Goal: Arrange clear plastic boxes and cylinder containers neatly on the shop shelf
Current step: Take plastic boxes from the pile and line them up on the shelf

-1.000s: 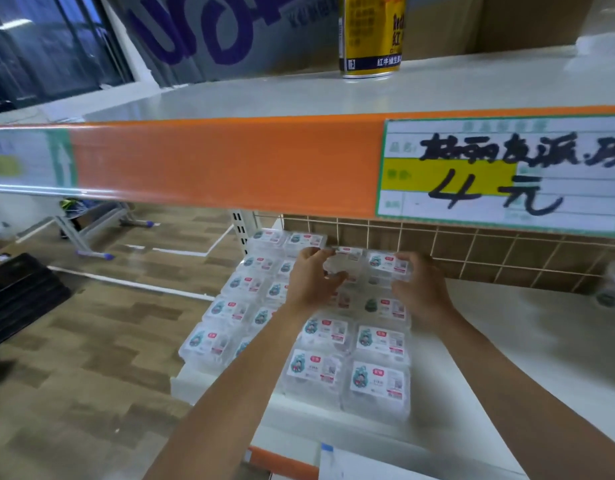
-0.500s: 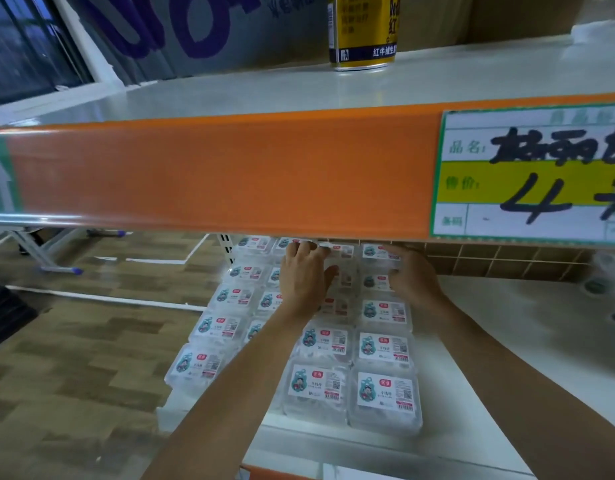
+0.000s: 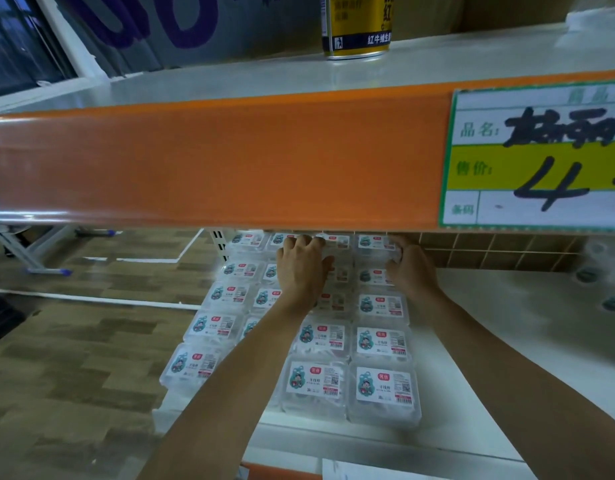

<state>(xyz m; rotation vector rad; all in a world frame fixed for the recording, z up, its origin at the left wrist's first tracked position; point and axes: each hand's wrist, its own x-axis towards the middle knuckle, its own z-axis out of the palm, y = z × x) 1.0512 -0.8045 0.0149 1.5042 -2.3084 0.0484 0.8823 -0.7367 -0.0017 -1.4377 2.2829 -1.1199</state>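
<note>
Head view: our left hand (image 3: 304, 268) curls its fingers over the top of a back-row box (image 3: 335, 242), thumb against its side. Our right hand (image 3: 411, 268) sits just beside that box on the neighbouring column. Its fingertips slip under the orange price strip (image 3: 230, 161), so we cannot tell whether it grips or only presses.

The clear plastic boxes (image 3: 382, 341) lie flat in four columns on the lower shelf (image 3: 489, 341), centre of the frame. We judge the main risk is working half blind: the strip hides the rear row, so an uneven shove could skew a column or ride one box onto another. Our left forearm crosses low over the middle columns and could drag them. At lower left the corner box (image 3: 192, 368) lies at the shelf's edge, and a sideways nudge may tip it onto the wood-pattern floor (image 3: 74, 358).
</note>
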